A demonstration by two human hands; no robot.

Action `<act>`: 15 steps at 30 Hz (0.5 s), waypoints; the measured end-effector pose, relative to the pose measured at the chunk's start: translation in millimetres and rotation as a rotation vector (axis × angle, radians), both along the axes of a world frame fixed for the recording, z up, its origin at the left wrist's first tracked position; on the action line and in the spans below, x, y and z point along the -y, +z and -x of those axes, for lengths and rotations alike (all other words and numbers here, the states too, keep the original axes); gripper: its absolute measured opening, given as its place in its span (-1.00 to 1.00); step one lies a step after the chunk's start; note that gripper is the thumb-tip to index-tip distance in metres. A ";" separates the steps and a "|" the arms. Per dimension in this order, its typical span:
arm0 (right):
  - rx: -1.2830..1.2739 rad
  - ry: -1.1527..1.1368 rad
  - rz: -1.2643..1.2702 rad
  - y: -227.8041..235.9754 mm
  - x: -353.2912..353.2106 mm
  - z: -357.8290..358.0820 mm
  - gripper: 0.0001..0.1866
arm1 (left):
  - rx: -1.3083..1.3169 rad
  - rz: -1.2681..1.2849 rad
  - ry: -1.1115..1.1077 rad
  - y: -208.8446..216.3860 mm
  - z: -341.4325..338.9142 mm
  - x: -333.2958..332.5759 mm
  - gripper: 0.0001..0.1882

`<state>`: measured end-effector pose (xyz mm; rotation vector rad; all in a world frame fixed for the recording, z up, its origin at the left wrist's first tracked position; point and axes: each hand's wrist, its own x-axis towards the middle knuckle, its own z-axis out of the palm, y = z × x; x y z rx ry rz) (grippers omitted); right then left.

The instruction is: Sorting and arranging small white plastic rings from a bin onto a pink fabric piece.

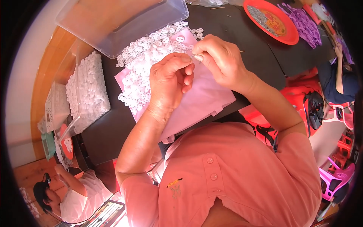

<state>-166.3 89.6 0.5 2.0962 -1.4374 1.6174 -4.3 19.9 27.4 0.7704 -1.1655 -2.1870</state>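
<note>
My left hand (169, 77) and my right hand (223, 58) meet fingertip to fingertip above a pink cloth (204, 92) on the dark table. Thumb and forefinger are pinched together on each hand, and the left hand's other fingers curl loosely. A tiny, shiny bit shows between the two pinches, too small to name. Just beyond and left of my hands, a heap of small white plastic pieces with holes (138, 77) spreads over the cloth and table.
An empty-looking clear plastic bin (124, 28) tilts behind the heap. At left, another clear bin holds many white pieces (89, 89). A red plate (291, 36) with small metal parts and a purple bundle (302, 24) lie at far right. Other people sit at both sides.
</note>
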 end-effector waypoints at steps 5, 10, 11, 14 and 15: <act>0.010 -0.035 -0.023 0.7 1.0 -0.1 -0.79 | 0.083 0.138 0.034 -0.9 -1.0 -2.9 -0.85; -0.010 -0.057 -0.029 1.2 0.8 0.4 -0.81 | 0.126 0.372 0.088 -4.9 -2.3 -3.4 -0.86; -0.018 -0.053 -0.033 1.0 0.6 0.6 -0.81 | 0.136 0.363 0.083 -4.1 -2.2 -3.4 -0.86; -0.037 -0.061 -0.037 0.6 0.4 -0.4 -0.80 | 0.149 0.373 0.076 -5.1 -2.4 -4.5 -0.87; -0.049 -0.072 -0.036 0.6 0.4 -1.2 -0.80 | 0.153 0.393 0.073 -5.6 -2.5 -4.9 -0.87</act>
